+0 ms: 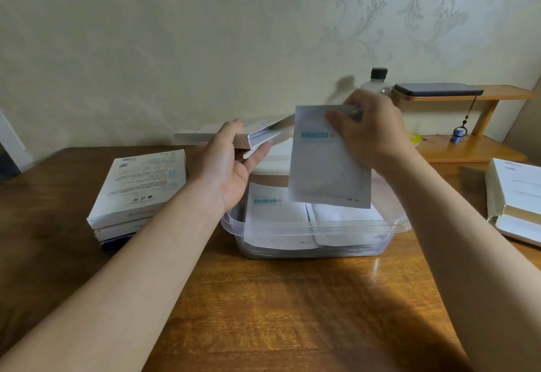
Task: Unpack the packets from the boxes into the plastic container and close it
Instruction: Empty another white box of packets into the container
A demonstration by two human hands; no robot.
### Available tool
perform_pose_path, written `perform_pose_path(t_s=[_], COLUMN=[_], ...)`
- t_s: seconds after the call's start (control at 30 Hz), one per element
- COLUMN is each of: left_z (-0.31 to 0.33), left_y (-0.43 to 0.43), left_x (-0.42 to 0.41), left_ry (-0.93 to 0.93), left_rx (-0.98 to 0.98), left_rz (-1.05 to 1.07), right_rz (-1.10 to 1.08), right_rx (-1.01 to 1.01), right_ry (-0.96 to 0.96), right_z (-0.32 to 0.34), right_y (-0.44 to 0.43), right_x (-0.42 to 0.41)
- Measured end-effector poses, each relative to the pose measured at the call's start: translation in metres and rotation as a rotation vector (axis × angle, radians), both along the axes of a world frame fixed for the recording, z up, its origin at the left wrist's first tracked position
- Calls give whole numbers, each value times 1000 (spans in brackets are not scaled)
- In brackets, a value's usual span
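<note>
Brown wooden table (263, 298) carries a clear plastic container (316, 226) with white packets (275, 216) lying inside. The left hand (231, 163) grips an open white cardboard box (257, 131). The right hand (371, 134) pinches with its fingers (336, 118) a white flat packet (328, 166) by the top edge, hanging over the container. I judge the unpacking is in hand; next, this packet must be lowered flat and released.

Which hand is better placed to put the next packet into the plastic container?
Right. The right hand pinches a packet by its top edge, so that it hangs over the open plastic container. The left hand is occupied gripping the opened box.
</note>
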State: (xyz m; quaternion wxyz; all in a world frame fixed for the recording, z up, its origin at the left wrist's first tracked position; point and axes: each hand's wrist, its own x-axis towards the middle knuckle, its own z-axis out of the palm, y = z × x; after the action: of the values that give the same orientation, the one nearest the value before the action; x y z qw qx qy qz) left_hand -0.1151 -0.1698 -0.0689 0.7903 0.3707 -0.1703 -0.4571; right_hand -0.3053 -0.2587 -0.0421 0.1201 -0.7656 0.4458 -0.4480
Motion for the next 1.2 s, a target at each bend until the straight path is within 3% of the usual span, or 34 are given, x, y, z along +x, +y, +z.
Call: perform_pose_path(t_s=[0.23,0.57,0.7,1.2], left_z=[-3,-3,-3,-5], left_y=[-1,-1,-2,-2], left_x=[2,1,1,0], left_ry=[-1,-10,-11,-45], left_rx=[-7,-6,-8,-3], left_rz=[26,15,16,10], right_rz=[24,180,191,356], right_rx=[194,733,867,596], right_ry=[213,225,448,774], right_z=[-8,-15,-9,-8], right_y=[2,14,18,36], right_x=[3,11,3,21])
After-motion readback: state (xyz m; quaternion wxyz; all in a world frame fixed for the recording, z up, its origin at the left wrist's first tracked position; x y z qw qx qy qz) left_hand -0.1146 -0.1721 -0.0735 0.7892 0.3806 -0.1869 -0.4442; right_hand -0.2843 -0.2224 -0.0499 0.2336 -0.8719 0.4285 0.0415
